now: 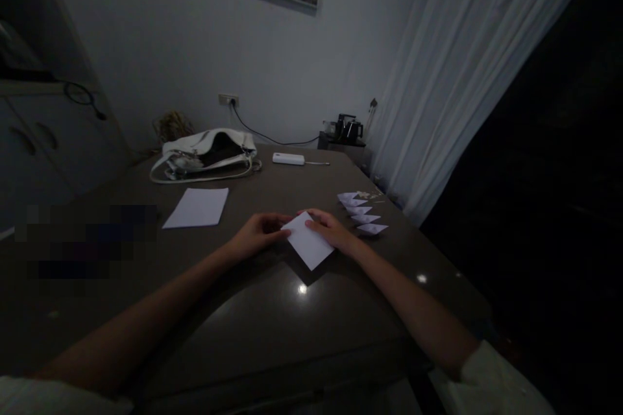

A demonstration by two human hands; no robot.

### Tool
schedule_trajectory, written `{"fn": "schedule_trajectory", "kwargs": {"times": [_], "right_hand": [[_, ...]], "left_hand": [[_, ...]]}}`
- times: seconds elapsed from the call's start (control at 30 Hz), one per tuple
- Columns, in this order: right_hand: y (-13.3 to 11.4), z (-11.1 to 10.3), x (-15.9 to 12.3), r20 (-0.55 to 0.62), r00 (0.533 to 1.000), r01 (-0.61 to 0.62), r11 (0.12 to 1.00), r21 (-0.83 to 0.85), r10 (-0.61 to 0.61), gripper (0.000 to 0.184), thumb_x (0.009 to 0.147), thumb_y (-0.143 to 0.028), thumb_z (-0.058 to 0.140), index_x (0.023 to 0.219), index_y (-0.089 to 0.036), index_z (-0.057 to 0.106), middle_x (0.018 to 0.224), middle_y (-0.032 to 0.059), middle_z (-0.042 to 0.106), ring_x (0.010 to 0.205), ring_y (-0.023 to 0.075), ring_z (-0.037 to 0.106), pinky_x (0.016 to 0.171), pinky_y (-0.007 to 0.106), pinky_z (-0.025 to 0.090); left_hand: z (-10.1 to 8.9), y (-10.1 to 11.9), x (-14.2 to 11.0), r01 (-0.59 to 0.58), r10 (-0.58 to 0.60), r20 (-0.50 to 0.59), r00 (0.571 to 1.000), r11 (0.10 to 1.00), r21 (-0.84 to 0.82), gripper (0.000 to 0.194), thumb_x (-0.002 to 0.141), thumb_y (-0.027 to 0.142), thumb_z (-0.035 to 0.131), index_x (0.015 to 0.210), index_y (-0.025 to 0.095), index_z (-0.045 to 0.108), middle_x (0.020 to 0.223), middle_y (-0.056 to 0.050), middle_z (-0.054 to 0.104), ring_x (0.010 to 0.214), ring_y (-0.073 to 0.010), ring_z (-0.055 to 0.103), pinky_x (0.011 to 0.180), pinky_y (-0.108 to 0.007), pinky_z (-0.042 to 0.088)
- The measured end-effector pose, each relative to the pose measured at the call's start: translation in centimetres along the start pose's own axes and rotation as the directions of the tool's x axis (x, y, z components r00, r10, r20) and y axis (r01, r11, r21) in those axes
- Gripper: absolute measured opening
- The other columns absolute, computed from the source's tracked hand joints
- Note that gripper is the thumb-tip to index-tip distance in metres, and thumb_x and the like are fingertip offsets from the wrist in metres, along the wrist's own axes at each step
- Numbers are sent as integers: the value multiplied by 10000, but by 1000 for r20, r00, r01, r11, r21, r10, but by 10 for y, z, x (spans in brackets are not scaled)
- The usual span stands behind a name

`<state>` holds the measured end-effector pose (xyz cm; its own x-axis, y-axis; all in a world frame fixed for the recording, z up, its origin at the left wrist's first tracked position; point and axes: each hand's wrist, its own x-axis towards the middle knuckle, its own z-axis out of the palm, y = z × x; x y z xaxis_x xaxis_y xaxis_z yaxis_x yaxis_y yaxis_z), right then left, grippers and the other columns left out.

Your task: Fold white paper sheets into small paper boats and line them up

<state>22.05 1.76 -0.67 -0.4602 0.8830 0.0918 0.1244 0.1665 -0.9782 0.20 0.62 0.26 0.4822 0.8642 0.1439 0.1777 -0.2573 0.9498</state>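
A white square of paper (311,248), turned like a diamond, is between my hands just above the dark table. My left hand (259,233) pinches its left corner, thumb on top and fingers behind. On the upper right edge, my right hand (331,231) grips the same paper with the thumb lying across its face. Whether the paper is folded in layers I cannot tell. To the right stand several small folded paper boats (372,229) in a slanting row. A stack of white paper sheets (198,207) lies to the left.
At the back left of the table (272,324) sits a white handbag (209,152). Beside it lies a white power bank (289,159) with a short cable. Small scraps (365,194) lie near the boats. Beyond the right edge hangs a white curtain (438,78); a black kettle (351,130) stands behind.
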Motion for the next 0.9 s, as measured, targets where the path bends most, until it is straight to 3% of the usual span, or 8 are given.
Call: {"fn": "schedule_trajectory", "kwargs": {"times": [0.23,0.37,0.47,0.6,0.7,0.8,0.9], "right_hand": [[5,-3,3,33,999,15,998,-59,-13,422,797,-381,589,1144,-143,557,830,44,627,609,99,529,505,184,381],[5,-1,2,80,997,23,999,-33,-21,446,785,-396,600,1147,-136,573,902,59,646,664,107,556,546,195,402],[4,0,2,109,994,3,999,-41,1,453,771,-405,618,1138,-143,577,913,62,653,658,108,568,546,202,413],[2,-1,2,76,997,-18,1000,-23,19,470,703,-359,700,1100,-155,553,943,75,654,736,139,608,608,232,459],[2,-6,3,59,997,-47,999,2,47,508,632,-314,757,1056,-169,516,843,36,650,700,145,612,619,253,467],[4,-10,4,-41,999,-21,999,-24,20,416,648,-322,738,969,-164,525,720,-5,618,616,125,580,577,235,438],[4,-10,4,-85,996,26,997,-75,-32,328,676,-333,708,907,-147,567,754,15,627,639,123,574,590,233,429]], "left_hand": [[-2,-4,1,32,-32,-10,999,999,-29,493,696,468,672,1027,103,652,916,-100,703,807,-222,630,731,-320,480],[1,0,0,38,-38,32,999,999,16,531,714,434,665,1134,116,602,817,-67,692,693,-177,618,604,-261,456],[2,0,1,53,-59,59,997,994,91,504,715,435,662,1103,116,621,681,-28,662,588,-149,587,535,-236,420],[-3,-6,4,39,-32,-64,997,993,110,454,700,477,660,969,111,653,769,-61,687,660,-179,618,568,-254,448],[-8,-9,5,60,-43,-158,987,992,107,466,680,491,669,933,101,633,762,-66,681,655,-182,620,556,-254,452],[-8,-10,5,80,-66,-150,986,993,88,472,651,468,699,945,114,597,679,-25,650,592,-159,600,521,-238,441],[-5,-8,4,91,-86,-69,994,994,65,514,648,450,707,1017,130,548,662,0,632,570,-151,589,519,-243,450]]}}
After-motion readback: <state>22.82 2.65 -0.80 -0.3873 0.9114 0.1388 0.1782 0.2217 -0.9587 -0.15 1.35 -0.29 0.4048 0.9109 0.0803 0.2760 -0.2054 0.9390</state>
